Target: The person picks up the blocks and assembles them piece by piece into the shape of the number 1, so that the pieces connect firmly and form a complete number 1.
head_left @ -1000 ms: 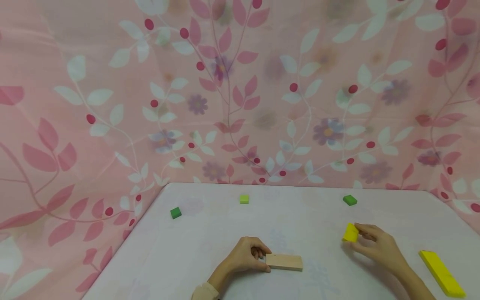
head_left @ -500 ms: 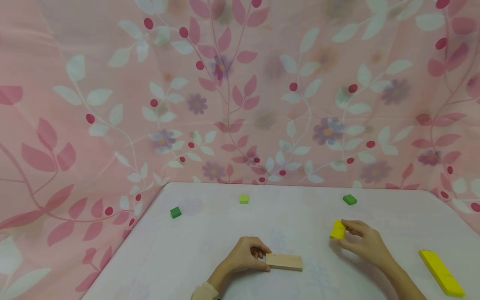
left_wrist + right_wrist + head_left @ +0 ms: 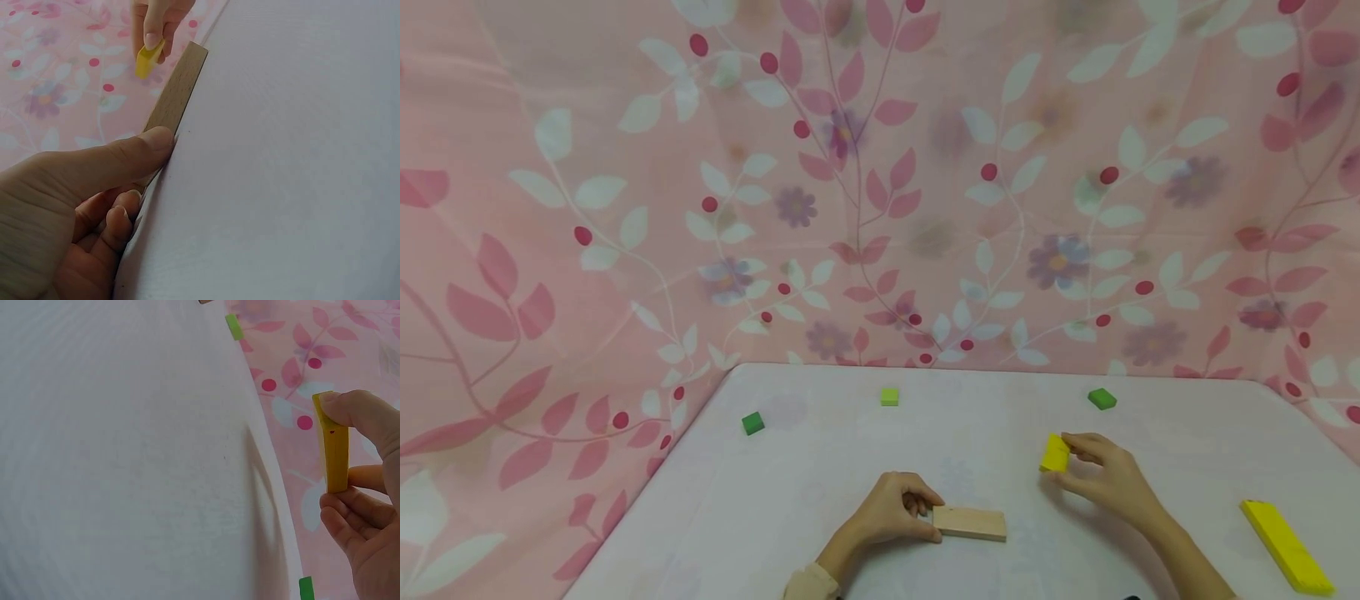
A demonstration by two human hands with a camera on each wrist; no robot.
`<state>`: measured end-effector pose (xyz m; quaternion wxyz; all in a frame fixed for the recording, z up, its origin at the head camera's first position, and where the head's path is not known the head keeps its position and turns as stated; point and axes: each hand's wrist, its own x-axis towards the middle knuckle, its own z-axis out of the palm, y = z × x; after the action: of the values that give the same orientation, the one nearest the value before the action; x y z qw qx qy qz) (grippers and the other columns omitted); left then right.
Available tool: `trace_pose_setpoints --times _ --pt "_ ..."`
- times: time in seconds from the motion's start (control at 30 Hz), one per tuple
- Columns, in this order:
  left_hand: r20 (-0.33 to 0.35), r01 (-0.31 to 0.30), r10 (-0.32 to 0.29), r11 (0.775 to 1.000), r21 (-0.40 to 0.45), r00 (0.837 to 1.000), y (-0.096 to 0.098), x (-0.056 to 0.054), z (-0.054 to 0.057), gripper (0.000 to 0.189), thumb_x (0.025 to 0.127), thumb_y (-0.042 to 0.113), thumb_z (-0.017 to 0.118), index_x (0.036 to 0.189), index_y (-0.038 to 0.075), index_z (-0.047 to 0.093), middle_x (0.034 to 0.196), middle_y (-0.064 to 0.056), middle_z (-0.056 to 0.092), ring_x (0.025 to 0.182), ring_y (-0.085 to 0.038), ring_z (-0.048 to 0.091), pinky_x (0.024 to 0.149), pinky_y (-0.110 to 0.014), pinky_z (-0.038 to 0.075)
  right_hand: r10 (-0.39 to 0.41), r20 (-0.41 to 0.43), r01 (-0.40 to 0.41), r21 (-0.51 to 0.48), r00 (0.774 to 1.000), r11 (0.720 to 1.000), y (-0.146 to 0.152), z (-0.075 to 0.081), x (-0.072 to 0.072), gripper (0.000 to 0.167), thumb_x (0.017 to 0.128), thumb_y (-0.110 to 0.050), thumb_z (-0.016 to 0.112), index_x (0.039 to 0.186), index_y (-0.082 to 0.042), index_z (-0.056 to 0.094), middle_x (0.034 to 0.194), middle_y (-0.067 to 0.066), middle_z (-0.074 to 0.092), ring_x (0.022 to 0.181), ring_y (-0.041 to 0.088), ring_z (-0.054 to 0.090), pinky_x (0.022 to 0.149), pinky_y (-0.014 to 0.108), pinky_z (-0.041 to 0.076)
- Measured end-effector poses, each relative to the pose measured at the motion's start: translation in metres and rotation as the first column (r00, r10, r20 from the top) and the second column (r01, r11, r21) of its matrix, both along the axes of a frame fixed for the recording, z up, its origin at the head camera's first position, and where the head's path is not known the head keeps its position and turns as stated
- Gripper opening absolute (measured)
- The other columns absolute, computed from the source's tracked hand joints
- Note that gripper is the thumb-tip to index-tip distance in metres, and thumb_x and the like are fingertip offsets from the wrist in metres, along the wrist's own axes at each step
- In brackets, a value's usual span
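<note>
White tabletop [image 3: 820,467] | our left grip [image 3: 891,508] pinches flat tan wooden plank [image 3: 970,523]; right grip [image 3: 1108,475], raised yellow rectangular block [image 3: 1056,454] | positioning, we judge; next calls for steady lowering

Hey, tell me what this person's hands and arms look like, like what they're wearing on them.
The left hand is bare, with a pale beige sleeve ending near the wrist. The right hand is bare too, and so is the visible right forearm; any sleeve at the picture's edge is hard to tell.
</note>
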<state>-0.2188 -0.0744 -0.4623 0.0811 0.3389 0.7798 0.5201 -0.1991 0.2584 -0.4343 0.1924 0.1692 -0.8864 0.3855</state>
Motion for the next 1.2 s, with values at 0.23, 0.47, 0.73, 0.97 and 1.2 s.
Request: trace_pose_setpoints --times 0.23,0.47,0.73,0.97,1.2 --pt "0.000 0.010 -0.010 1.000 0.017 1.000 0.000 0.000 -0.001 0.033 0.062 0.005 0.086 0.092 0.001 0.073 0.077 -0.007 0.065 0.061 0.002 0.053 0.054 -0.018 0.048 0.028 0.011 -0.027 -0.013 1.000 1.000 -0.010 0.001 -0.003 0.053 0.070 -0.012 0.082 0.114 0.009 0.061 0.107 0.021 0.062 0.088 0.036 0.063 0.072 0.043 0.054" --pt "0.020 0.002 -0.003 1.000 0.015 1.000 0.001 0.005 0.009 0.033 0.063 0.001 0.085 0.092 -0.003 0.072 0.076 -0.012 0.064 0.059 0.001 0.051 0.053 -0.016 0.045 0.047 -0.001 -0.047 -0.027 0.999 0.999 -0.022 0.003 -0.006 0.053 0.070 -0.013 0.082 0.113 0.010 0.062 0.106 0.021 0.063 0.088 0.036 0.063 0.074 0.044 0.053" --pt "0.003 0.009 -0.009 1.000 0.019 1.000 0.000 0.000 0.000 0.033 0.062 0.004 0.086 0.093 0.000 0.072 0.076 -0.008 0.064 0.060 0.002 0.051 0.053 -0.017 0.046 0.087 -0.046 -0.088 -0.024 0.995 0.996 -0.035 -0.001 -0.009 0.053 0.067 -0.011 0.084 0.110 0.011 0.063 0.102 0.018 0.064 0.084 0.033 0.063 0.072 0.041 0.054" --pt "0.012 0.004 -0.004 1.000 0.014 1.000 0.001 0.000 0.000 0.033 0.062 0.005 0.086 0.092 0.001 0.073 0.076 -0.007 0.064 0.060 0.002 0.051 0.053 -0.016 0.045 0.113 -0.049 -0.114 -0.021 0.992 0.993 -0.044 -0.003 -0.011 0.052 0.067 -0.012 0.084 0.110 0.010 0.063 0.101 0.016 0.064 0.084 0.031 0.063 0.073 0.040 0.054" --pt "0.027 -0.024 0.024 1.000 -0.009 0.999 0.004 0.005 0.007 0.032 0.062 -0.001 0.084 0.092 -0.003 0.071 0.077 -0.017 0.064 0.059 0.001 0.049 0.052 -0.013 0.041 0.158 -0.047 -0.159 -0.014 0.986 0.987 -0.054 -0.002 -0.012 0.052 0.068 -0.013 0.083 0.110 0.011 0.063 0.102 0.016 0.064 0.085 0.029 0.063 0.073 0.039 0.054"
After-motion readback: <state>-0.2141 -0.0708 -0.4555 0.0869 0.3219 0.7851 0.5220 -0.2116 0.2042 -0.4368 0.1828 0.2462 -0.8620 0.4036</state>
